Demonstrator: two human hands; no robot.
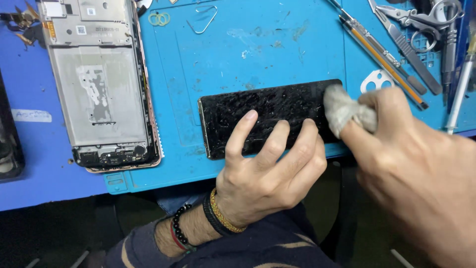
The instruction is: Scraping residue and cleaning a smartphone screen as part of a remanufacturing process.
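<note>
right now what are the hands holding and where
The right hand pinches a small grey wad of cloth by its rear end. The left hand grips nothing; its fingertips press down on the black rectangular phone screen panel.

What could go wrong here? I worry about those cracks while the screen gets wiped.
The black panel looks heavily cracked; the left hand presses bare fingertips on it and might get cut. The cloth wad in the right hand could snag on splinters. The panel lies near the blue mat's front edge, so a hard wipe might push it off.
</note>
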